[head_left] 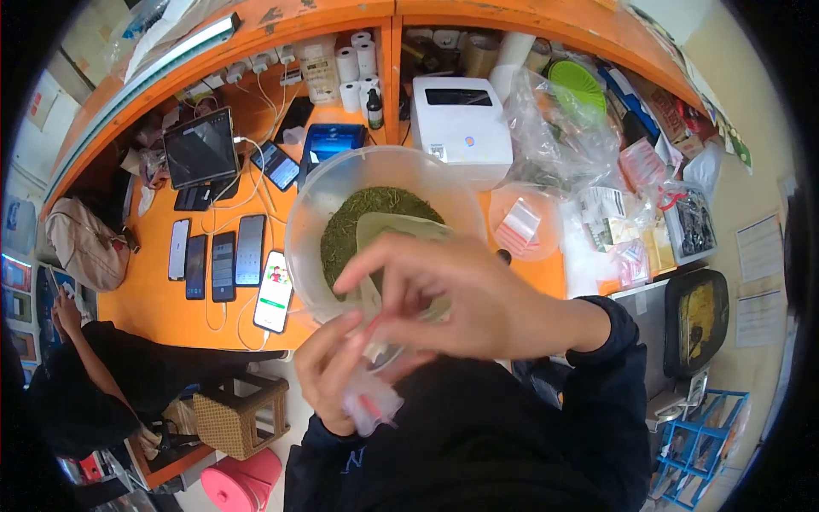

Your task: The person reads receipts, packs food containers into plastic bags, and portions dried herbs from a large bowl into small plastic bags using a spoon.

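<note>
My left hand (pixel 328 371) is closed around small clear zip bags (pixel 373 403) with red strips, which stick out below its fingers. My right hand (pixel 452 294) is blurred and reaches across from the right. Its thumb and curled fingers meet the red strip at the bag's top, while its index finger points left. Both hands are over the near side of a large translucent tub (pixel 299 226) holding dried green, chopped leaf (pixel 375 203). A pale green scoop-like piece (pixel 401 224) rests in the tub, partly hidden behind my right hand.
Several phones (pixel 223 266) and a tablet (pixel 199 147) with cables lie left. A white label printer (pixel 461 128) stands behind the tub. Right are a round lid (pixel 539 224) with zip bags on it and heaped plastic bags (pixel 567 136). Another person's arm (pixel 90 350) shows far left.
</note>
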Available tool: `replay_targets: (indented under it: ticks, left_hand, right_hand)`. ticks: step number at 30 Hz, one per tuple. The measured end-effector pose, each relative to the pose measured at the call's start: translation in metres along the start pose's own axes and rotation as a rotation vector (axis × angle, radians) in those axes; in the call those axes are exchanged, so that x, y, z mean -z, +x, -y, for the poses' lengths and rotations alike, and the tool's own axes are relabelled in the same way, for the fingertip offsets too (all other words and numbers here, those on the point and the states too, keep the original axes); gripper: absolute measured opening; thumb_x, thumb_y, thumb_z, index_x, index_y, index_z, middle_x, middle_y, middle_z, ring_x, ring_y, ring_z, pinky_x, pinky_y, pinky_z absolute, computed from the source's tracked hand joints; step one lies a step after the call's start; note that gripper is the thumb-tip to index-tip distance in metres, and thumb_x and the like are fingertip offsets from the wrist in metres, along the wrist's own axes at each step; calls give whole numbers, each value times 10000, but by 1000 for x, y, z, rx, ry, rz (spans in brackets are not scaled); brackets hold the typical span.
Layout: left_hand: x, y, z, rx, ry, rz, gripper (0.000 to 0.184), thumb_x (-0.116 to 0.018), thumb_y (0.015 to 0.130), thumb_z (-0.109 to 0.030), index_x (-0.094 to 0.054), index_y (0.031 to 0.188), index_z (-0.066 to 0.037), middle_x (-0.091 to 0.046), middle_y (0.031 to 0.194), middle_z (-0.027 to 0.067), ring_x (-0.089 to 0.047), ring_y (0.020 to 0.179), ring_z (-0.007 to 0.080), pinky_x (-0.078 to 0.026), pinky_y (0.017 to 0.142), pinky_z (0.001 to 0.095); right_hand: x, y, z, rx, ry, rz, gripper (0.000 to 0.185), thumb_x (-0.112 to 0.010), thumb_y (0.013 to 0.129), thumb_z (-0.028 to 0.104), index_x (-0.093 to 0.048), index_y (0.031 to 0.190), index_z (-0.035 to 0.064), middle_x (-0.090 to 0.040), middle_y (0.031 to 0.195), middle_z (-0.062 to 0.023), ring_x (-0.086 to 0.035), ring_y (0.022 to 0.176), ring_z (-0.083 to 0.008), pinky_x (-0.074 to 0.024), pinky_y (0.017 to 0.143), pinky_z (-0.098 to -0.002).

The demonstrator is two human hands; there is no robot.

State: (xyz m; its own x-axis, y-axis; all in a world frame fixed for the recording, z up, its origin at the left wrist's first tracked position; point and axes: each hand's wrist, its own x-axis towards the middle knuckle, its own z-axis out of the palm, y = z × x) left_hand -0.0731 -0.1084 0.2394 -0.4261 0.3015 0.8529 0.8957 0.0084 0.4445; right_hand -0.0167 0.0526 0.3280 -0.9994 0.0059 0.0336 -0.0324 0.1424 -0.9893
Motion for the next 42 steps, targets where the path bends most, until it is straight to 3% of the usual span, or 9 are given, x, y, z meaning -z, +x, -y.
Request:
replay_targets:
  ticks: [2,6,9,12,18,21,30,33,42]
  left_hand:
    - [22,-16,8,128,146,87,688,-747,711,-389,-419,1173,2,-528,1034,152,-550,884,235,-493,742,337]
    - [33,-25,22,372,212,-151,892,-644,732,-560,-284,1293,33,-489,1078,166,-509,980,250,-455,830,376]
    - [40,-16,32,433,221,-284,950,-591,735,-615,-229,1334,27,-471,1121,201,-482,1060,282,-430,889,387]
    - [49,-21,42,516,162,-340,927,-580,745,-599,-231,1336,23,-443,1189,223,-449,1138,302,-408,941,407]
    - [43,-14,50,524,178,-274,953,-593,728,-611,-251,1330,44,-447,1179,215,-442,1139,291,-406,939,400]
    - [42,-14,51,553,165,-260,966,-596,717,-628,-267,1321,51,-453,1162,210,-447,1124,287,-413,925,398]
    - [44,-15,54,625,113,-230,1009,-605,685,-679,-315,1295,71,-471,1112,195,-463,1081,277,-433,880,391]
    - [39,-7,53,605,108,-194,1016,-607,676,-690,-329,1292,69,-461,1118,190,-466,1066,282,-434,872,388]
    - [32,0,51,598,65,-195,972,-675,647,-644,-356,1263,36,-458,1165,191,-476,1061,261,-445,859,370]
  right_hand:
    - [-5,4,-7,25,199,79,231,-665,772,17,-597,992,40,-615,800,-25,-604,772,-114,-483,683,-258]
    - [28,15,-46,157,-819,-121,152,-630,801,126,-600,889,6,-627,829,-89,-614,767,-209,-486,692,-311]
    - [5,11,-89,-142,-1366,246,128,-606,772,128,-603,823,10,-612,770,-113,-614,725,-240,-484,634,-320]
    - [-1,12,-99,-277,-1307,320,110,-597,712,107,-603,779,21,-589,714,-102,-608,669,-228,-472,573,-323]
    - [-8,13,-70,-75,-1654,150,96,-610,619,96,-605,696,39,-558,673,-84,-605,632,-177,-462,532,-301]
    - [-6,14,-81,-32,-1801,338,67,-617,596,95,-604,632,39,-547,657,-81,-606,614,-178,-460,520,-296]
    - [48,20,-67,-61,-828,481,130,-585,760,143,-643,726,32,-616,660,-95,-621,690,-262,-478,589,-384]
    - [60,22,-74,-103,-500,377,139,-593,680,106,-631,675,-28,-589,635,-201,-608,649,-339,-480,543,-390]
    - [1,19,-94,-136,-1261,330,69,-584,732,119,-615,735,57,-631,716,-72,-633,734,-224,-489,585,-336]
